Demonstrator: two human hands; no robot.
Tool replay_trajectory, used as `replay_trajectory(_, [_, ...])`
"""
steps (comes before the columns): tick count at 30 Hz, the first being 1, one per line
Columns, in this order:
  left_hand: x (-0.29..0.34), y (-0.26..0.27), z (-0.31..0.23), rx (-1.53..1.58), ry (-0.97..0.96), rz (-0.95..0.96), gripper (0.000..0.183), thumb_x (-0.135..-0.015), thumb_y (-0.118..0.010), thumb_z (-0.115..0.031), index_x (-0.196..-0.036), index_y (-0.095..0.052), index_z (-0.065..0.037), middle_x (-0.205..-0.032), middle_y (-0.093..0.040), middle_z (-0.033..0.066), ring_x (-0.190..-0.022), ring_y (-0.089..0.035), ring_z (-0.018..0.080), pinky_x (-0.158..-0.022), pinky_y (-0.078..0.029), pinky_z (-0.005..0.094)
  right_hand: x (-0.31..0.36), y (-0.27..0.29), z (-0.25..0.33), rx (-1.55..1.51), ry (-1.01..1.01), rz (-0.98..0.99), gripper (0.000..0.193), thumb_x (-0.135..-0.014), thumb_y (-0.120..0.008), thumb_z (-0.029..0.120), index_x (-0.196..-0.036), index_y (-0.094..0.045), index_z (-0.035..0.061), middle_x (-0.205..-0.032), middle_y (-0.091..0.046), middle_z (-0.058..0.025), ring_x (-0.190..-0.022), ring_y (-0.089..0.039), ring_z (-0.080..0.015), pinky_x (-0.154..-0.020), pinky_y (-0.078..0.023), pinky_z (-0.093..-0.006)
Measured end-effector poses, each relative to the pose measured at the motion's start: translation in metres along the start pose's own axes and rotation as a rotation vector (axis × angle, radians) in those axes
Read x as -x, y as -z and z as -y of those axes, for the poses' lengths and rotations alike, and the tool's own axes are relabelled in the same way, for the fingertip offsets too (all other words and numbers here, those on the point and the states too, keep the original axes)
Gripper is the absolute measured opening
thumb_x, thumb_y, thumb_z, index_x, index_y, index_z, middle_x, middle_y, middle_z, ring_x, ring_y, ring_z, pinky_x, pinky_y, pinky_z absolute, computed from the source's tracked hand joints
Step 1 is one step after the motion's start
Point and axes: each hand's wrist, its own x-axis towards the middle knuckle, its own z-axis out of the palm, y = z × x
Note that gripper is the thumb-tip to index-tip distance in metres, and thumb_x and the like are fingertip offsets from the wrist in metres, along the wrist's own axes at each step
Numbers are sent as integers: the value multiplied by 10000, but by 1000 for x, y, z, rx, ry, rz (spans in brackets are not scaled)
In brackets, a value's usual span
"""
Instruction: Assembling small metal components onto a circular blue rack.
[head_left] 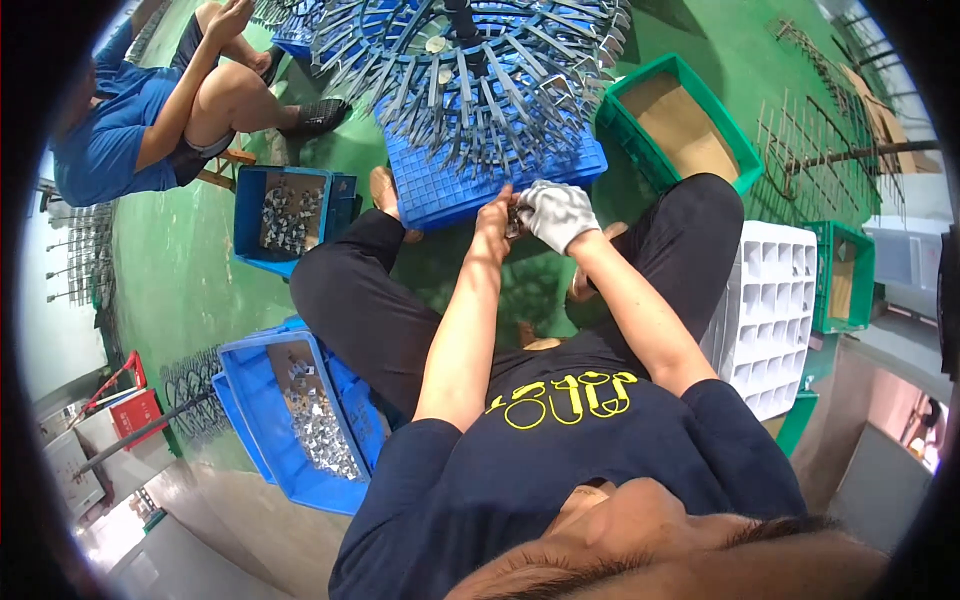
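Note:
My bare left hand (494, 222) and my white-gloved right hand (560, 213) meet in front of a blue plastic crate (430, 185). A small shiny metal part (515, 224) shows between them, pinched by my left fingers. The right fingers curl closed against the same spot; the glove hides whether they grip that part or another piece. Just beyond my hands, a round metal rack (470, 60) with rings of many grey prongs stands on the crate. Its nearest prongs hang over the crate's top, close to my fingertips.
Small metal parts lie in a blue bin (245, 215) at left and another blue bin (350, 490) nearer me. A green crate (745, 165) and a white compartment tray (775, 315) stand at right. A seated co-worker (130, 130) is at the far left.

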Motion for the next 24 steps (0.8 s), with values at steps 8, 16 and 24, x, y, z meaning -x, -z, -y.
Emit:
replay_trajectory(8, [-4, 14, 4, -73, -14, 129, 270, -864, -657, -332, -891, -680, -65, -730, -639, 50, -564, -590, 120, -437, -439, 217, 10, -20, -1, 69, -191, -103, 165, -753, -592, 238, -763, -683, 100, -769, -672, -53, -676, -629, -276, -609, -490, -349])
replay_trajectory(16, [18, -8, -39, -75, -105, 125, 169, -788, -741, -218, -860, -675, -79, -655, -579, 21, -478, -493, 88, -393, -373, 195, -4, -3, -9, -107, -279, -400, 166, -746, -630, 260, -706, -656, 101, -726, -644, -69, -639, -609, -270, -575, -478, -350])
replay_trajectory(24, [-1, -34, -46, 126, -109, 58, 141, -782, -734, -160, -871, -677, -66, -591, -509, -2, -448, -449, 76, -374, -332, 187, -9, 10, -4, -95, -247, -467, 116, -717, -665, 215, -704, -668, 99, -712, -640, -44, -628, -607, -239, -583, -481, -315])
